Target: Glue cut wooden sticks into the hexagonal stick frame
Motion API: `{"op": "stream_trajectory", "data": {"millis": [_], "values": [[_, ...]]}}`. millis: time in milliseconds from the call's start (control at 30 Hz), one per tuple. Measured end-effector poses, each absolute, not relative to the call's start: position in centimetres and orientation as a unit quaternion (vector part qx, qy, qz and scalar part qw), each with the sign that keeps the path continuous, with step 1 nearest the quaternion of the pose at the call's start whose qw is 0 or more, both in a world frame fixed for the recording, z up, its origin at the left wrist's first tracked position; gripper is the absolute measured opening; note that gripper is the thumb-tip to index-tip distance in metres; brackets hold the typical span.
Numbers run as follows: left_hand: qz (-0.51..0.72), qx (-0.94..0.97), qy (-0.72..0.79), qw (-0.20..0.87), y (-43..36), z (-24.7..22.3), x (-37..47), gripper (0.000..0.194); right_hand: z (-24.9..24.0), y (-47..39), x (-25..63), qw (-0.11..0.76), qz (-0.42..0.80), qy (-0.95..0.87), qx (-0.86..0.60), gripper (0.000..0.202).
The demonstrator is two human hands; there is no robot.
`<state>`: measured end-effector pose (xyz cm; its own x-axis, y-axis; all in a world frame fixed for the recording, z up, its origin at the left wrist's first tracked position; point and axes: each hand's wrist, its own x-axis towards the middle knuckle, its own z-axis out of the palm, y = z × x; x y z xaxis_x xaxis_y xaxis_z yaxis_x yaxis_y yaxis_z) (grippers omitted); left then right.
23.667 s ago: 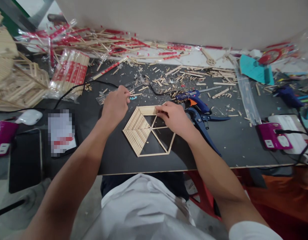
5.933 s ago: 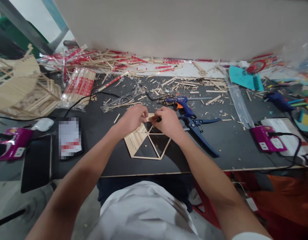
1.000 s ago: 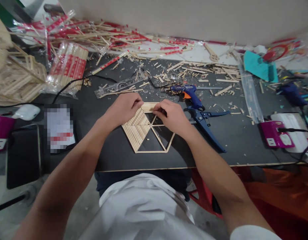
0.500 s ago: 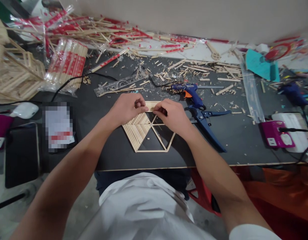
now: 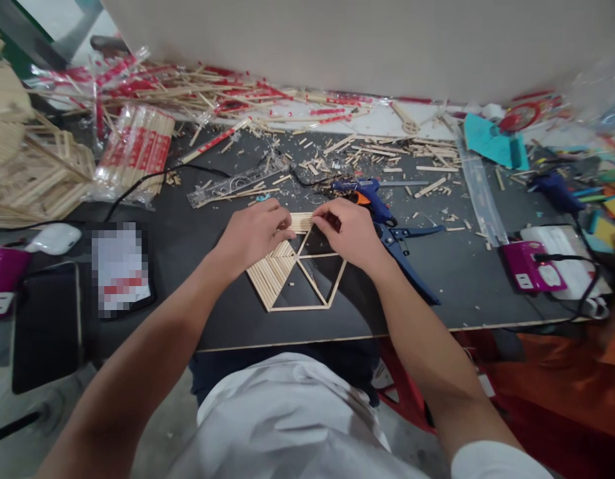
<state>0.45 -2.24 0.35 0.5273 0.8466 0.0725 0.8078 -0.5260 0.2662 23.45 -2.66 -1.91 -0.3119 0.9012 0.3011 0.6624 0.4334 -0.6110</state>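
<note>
A hexagonal frame of wooden sticks [image 5: 300, 308] lies flat on the dark table, with spokes meeting at its middle. Rows of sticks [image 5: 268, 281] fill its left sections, and more sticks [image 5: 302, 221] lie across the top section. The lower and right sections show bare table. My left hand [image 5: 257, 233] is over the upper left side, thumb and fingers closed at one end of a short wooden stick in the top section. Across from it, my right hand [image 5: 350, 233] pinches at the other end. Fingers partly hide the stick.
Beyond my right hand lie a blue glue gun [image 5: 364, 193] and blue-handled cutters [image 5: 409, 259]. A clear ruler [image 5: 237, 181], stick scraps [image 5: 387, 150] and packed chopsticks [image 5: 135, 150] lie further back. At left are a phone [image 5: 48, 326] and stacked stick pieces [image 5: 42, 166]; a purple power socket [image 5: 529, 266] is at right.
The view has shifted slightly, so the table things sit a little lower and further left. My right hand's fingertips have shifted slightly along the top section; both hands stay at the frame.
</note>
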Motion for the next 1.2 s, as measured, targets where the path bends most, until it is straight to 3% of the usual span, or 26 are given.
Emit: {"op": "stream_trajectory", "data": {"millis": [167, 367, 667, 967, 1200], "values": [[0.029, 0.914, 0.402, -0.039, -2.9, 1.2, 1.7, 0.016, -1.3, -2.8, 23.2, 0.314, 0.198, -0.794, -0.482, 0.011], [-0.032, 0.938, 0.329, -0.102, -4.4, 2.2, 3.0, 0.022, 1.3, -2.3, 24.6, 0.262, 0.17, -0.811, -0.495, 0.01], [0.0, 0.929, 0.363, -0.077, -4.1, 1.7, 2.0, 0.018, 3.0, -1.0, 28.4, 0.22, 0.134, -0.788, -0.559, 0.007], [-0.008, 0.901, 0.433, -0.028, -4.6, 1.8, 3.0, 0.02, 1.5, -2.1, 23.1, 0.204, 0.193, -0.84, -0.464, 0.008], [-0.015, 0.894, 0.448, -0.018, -4.9, 2.5, 3.3, 0.02, -1.0, -2.7, 22.3, 0.179, 0.144, -0.867, -0.442, 0.012]]}}
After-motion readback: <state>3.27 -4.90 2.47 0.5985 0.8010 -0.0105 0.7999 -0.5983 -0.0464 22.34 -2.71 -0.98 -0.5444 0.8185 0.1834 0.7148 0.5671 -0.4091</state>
